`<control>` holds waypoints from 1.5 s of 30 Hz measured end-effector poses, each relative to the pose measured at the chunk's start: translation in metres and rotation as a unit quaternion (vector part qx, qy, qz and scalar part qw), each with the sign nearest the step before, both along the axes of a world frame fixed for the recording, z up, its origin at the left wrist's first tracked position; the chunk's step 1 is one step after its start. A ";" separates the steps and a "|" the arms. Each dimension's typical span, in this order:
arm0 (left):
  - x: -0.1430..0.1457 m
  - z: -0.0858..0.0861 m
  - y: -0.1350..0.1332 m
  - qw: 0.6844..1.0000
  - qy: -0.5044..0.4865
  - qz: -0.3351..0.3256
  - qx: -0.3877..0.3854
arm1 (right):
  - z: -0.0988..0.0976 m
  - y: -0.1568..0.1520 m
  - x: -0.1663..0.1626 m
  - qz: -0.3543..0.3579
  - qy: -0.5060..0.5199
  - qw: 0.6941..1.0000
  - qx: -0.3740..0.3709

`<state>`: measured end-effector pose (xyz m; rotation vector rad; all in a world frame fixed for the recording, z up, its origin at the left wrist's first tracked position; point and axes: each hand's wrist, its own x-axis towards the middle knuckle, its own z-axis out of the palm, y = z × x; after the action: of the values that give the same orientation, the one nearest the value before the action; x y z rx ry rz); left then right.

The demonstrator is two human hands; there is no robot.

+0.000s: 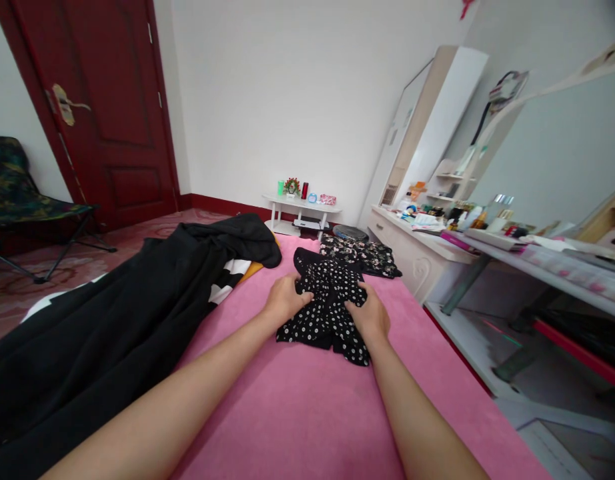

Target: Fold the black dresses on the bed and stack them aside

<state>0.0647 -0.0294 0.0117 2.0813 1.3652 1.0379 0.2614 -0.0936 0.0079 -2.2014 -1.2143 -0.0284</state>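
A black garment with white dots [320,323] lies bunched on the pink bedspread [282,413]. My left hand [289,298] grips its left side, thumb on top and fingers mostly hidden underneath. On the opposite side my right hand [370,313] pinches the cloth in the same way. Just beyond it, partly covered, is a plain black piece of cloth [303,257]. A black floral garment [357,253] lies folded farther back. Whether the dotted garment is a top or shorts I cannot tell.
A large black garment [122,327] covers the left of the bed, over white and yellow cloth. A dressing table [407,243] with bottles stands at the right, beside a desk [552,273]. A low white stand [307,203] is at the far wall; a camouflage chair [32,200] stands left.
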 end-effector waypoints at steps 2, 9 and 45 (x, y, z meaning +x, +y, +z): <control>0.011 0.008 -0.019 0.999 -0.007 -0.018 0.030 | 0.008 -0.002 -0.008 0.041 -0.001 0.997 0.060; 0.037 0.003 -0.078 0.964 -0.112 -0.241 0.005 | 0.030 0.001 -0.017 0.192 0.071 0.979 -0.012; -0.029 -0.046 0.044 0.986 -0.160 0.044 0.013 | 0.141 0.190 0.122 0.122 -0.422 0.898 -0.030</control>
<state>0.0353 0.0142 -0.0341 1.7872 1.2927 1.3665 0.3830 0.0969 0.1487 -2.1096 -1.9514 -0.9381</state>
